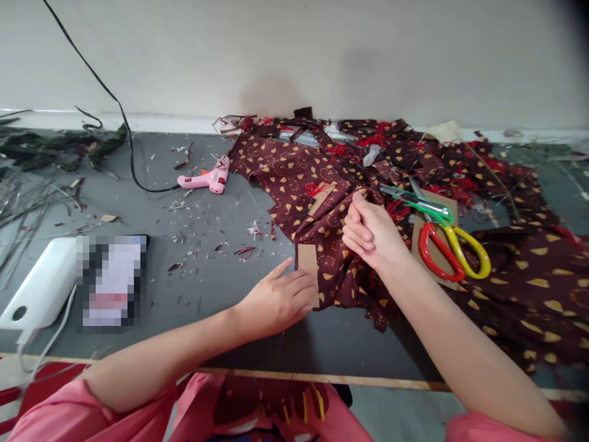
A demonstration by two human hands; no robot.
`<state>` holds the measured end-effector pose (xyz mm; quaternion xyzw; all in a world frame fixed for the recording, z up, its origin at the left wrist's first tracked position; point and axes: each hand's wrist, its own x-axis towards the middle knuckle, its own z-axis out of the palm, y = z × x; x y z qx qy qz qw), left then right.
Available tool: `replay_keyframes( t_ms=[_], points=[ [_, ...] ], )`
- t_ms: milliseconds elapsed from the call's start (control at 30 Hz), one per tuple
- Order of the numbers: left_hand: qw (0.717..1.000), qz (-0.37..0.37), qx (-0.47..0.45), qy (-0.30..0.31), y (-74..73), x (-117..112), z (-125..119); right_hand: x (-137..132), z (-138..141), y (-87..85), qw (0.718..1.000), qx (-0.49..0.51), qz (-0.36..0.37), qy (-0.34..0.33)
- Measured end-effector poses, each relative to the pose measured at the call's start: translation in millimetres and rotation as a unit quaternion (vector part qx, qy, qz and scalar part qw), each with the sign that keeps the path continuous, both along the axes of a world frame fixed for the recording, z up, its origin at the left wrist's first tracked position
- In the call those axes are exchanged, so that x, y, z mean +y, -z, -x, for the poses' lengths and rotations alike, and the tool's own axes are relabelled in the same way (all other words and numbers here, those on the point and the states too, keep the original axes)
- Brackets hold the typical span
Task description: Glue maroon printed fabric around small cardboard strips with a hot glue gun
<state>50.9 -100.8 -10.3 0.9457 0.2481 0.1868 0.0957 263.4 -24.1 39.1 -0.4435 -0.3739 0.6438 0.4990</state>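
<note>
My left hand (280, 301) lies with fingers outstretched over the lower part of a tan cardboard strip (307, 258) at the fabric's left edge. Above the maroon fabric (269, 159) with yellow leaf prints, my right hand (368, 227) is closed, its fingers curled in. Whatever is inside that hand, if anything, is hidden. A second small cardboard piece (321, 199) with red threads rests on the cloth to its left. Just right of the hand lie a green box cutter (416, 202) and scissors (444, 255) with red and yellow handles, over a larger cardboard piece (444, 205).
A pink glue gun (209, 179) with a black cord lies at the back. On the left are a white power bank (41, 282), a phone (115, 282) and dark green twisted bundles (59, 147). Scraps dot the grey table (197, 258); a wall stands behind.
</note>
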Motion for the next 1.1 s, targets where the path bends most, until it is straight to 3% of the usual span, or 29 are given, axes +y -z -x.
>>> replay_keyframes(
  t_ms=[167, 333, 467, 600, 733, 833, 1000, 1100],
  points=[
    [0.993, 0.083, -0.076, -0.046, -2.8, 19.2, 8.2, -12.8, 2.6, 19.1, 0.993, 0.099, 0.055, -0.026],
    [0.987, 0.073, -0.08, -0.12, -5.4, 39.6, 18.1, -19.2, 11.3, 38.3, 0.997, 0.074, 0.015, -0.016],
    [0.996, 0.034, -0.012, -0.08, -1.7, 43.9, 20.6, -22.4, 19.2, 51.6, 1.0, 0.003, -0.024, -0.015],
    [0.999, 0.039, -0.013, -0.036, -2.2, 40.6, 18.7, -22.7, 19.4, 56.1, 0.999, -0.003, -0.036, -0.012],
    [0.979, 0.138, -0.122, -0.092, -6.2, 37.9, 18.5, -23.5, 19.3, 54.4, 0.999, 0.002, -0.037, -0.007],
    [0.908, 0.276, -0.274, -0.155, -8.5, 40.0, 20.5, -24.2, 19.7, 53.5, 0.999, -0.004, -0.036, -0.009],
    [0.702, 0.521, -0.449, -0.186, -13.4, 47.5, 20.6, -25.0, 18.9, 53.1, 0.999, -0.029, -0.04, -0.022],
    [0.612, 0.624, -0.46, -0.159, -15.6, 47.2, 18.6, -29.5, 20.2, 50.2, 0.989, -0.117, -0.087, -0.031]
  ],
)
